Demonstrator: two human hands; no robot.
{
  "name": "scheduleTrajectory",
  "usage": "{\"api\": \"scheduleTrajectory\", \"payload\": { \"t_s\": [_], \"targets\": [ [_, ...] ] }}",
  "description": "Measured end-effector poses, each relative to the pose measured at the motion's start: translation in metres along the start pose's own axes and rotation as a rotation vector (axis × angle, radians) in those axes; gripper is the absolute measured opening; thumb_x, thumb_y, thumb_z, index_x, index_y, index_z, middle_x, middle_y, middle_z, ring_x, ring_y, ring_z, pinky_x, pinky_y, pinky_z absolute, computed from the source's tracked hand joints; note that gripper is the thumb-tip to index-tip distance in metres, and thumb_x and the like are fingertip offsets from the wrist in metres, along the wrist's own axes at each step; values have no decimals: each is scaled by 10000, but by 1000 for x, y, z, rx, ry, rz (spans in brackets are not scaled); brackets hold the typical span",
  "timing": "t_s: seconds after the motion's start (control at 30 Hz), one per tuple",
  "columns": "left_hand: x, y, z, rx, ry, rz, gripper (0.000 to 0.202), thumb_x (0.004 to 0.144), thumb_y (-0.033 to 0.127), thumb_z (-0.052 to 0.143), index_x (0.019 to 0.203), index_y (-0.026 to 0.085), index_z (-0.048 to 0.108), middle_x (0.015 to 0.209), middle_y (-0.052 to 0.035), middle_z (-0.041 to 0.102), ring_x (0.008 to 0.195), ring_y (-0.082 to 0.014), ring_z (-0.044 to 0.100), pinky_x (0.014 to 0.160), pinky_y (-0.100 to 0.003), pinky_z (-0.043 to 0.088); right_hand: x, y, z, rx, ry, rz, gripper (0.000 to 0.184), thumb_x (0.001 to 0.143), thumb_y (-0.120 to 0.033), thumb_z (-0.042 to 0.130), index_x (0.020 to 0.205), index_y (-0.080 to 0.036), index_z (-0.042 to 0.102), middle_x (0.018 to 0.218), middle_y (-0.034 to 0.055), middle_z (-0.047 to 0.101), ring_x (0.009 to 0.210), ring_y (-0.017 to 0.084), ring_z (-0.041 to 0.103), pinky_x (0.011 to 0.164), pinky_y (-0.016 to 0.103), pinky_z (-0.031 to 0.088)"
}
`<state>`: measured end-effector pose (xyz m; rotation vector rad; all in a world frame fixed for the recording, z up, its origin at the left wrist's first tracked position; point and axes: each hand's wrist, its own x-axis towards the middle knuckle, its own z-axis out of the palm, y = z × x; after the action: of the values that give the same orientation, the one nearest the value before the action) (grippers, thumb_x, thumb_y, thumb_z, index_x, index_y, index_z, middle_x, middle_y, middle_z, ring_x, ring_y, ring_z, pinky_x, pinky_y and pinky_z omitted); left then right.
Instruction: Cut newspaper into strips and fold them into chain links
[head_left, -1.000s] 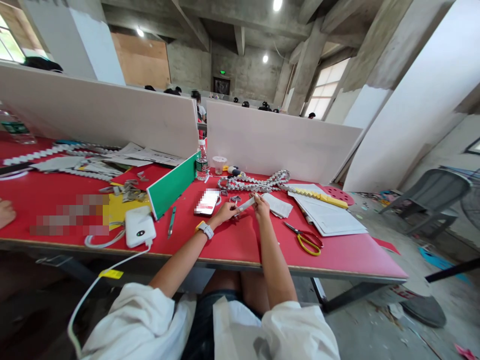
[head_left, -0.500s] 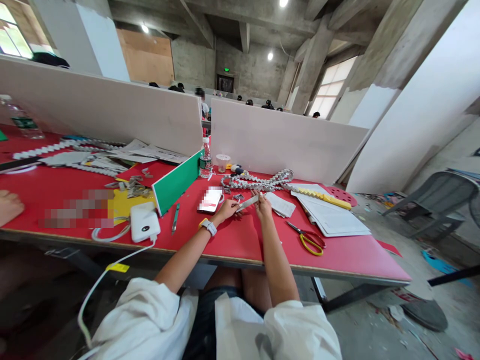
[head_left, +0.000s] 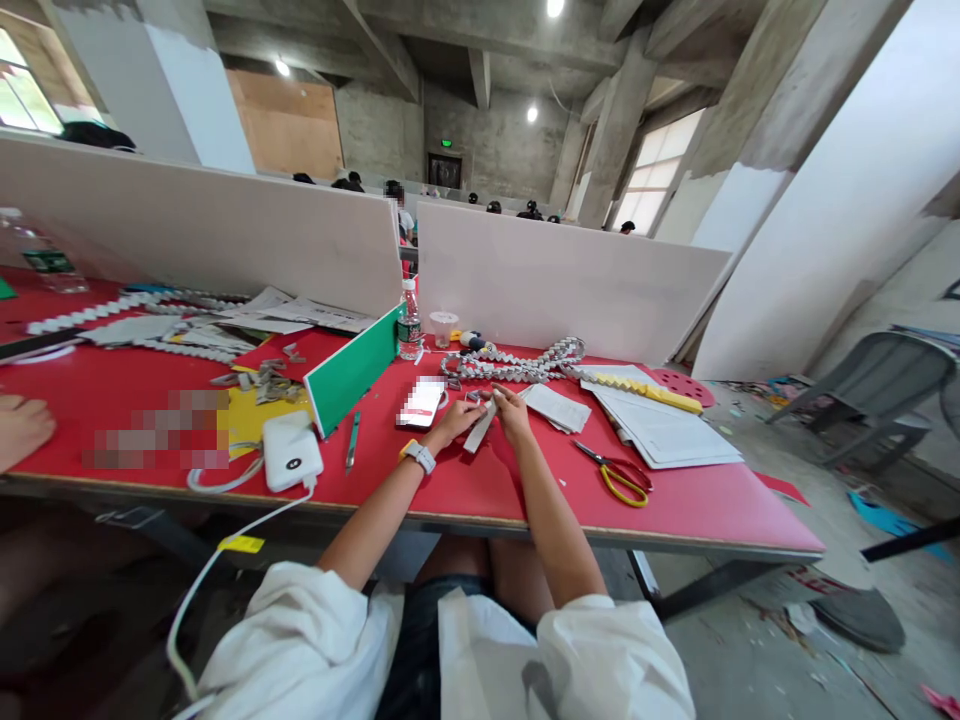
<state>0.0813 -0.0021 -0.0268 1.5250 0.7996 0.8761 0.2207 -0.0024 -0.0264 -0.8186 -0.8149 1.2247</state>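
A narrow folded paper strip [head_left: 480, 431] slants between my hands just above the red tabletop. My left hand [head_left: 454, 420], with a watch on its wrist, pinches the strip near its upper part. At the strip's far end, the closed fingers of my right hand [head_left: 513, 412] grip it too. To the right of that hand lies a stack of pale paper strips [head_left: 559, 409]. Behind both hands is a long zigzag chain of folded paper [head_left: 525, 365]. Left of my left hand, a lit phone [head_left: 422, 402] rests on the table.
Yellow-handled scissors [head_left: 621, 478] and a pile of papers [head_left: 667, 435] lie to the right. A green divider [head_left: 352, 370], a water bottle [head_left: 409, 325], a utility knife [head_left: 352, 442] and a corded power bank [head_left: 291, 452] are left. Another person's hand [head_left: 22, 430] rests at the far left.
The paper strip has swung from slanting up between my hands to pointing down toward me. My right hand has shifted left and my hands are closer together.
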Motion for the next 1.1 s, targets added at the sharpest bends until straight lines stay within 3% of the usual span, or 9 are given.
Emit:
{"api": "scheduleTrajectory", "payload": {
  "t_s": [0.13,0.23,0.37,0.53,0.7,0.93,1.1],
  "targets": [
    [-2,3,2,-47,12,0,321,781,459,606,816,154,700,666,-47,692,584,-169,635,580,-297,517,-7,-1,9,-66,-67,23,433,682,-220,691,1094,-148,575,775,53,736,508,134,608,448,221,459],
    [-2,2,1,14,74,44,311,762,450,631,795,149,704,644,-46,687,548,-164,621,534,-286,504,-11,-2,11,-67,-69,13,538,646,-224,717,1152,-158,547,776,46,736,522,139,613,438,216,448],
    [0,0,-1,102,128,79,311,740,441,656,796,140,707,656,-46,695,548,-165,624,513,-277,502,-12,0,13,-93,-52,12,492,592,-198,743,1059,-151,595,769,52,731,554,148,625,439,215,442],
    [0,-4,1,-70,-30,-41,311,752,417,659,908,150,696,750,-74,724,636,-208,684,571,-326,554,-1,-5,2,0,127,-55,352,617,-162,680,962,-156,612,727,39,727,660,163,660,536,229,488],
    [2,-5,4,-93,-119,-83,249,755,381,653,813,145,704,726,-83,725,634,-222,696,573,-314,559,12,-14,-20,114,382,-100,216,642,-136,632,857,-162,630,711,17,723,846,172,670,636,224,510],
    [2,-2,6,-47,-144,-93,228,823,334,554,767,156,686,743,-88,724,643,-219,695,600,-318,555,20,-10,-26,186,379,-163,134,641,-133,613,769,-156,646,764,28,725,886,172,663,751,254,518],
    [1,-5,4,-16,-139,-107,236,808,373,575,834,164,682,737,-84,725,627,-206,692,548,-273,532,22,-15,-42,141,540,-161,132,725,-293,561,792,-198,623,809,17,726,901,165,659,743,277,513]
  ]
}}
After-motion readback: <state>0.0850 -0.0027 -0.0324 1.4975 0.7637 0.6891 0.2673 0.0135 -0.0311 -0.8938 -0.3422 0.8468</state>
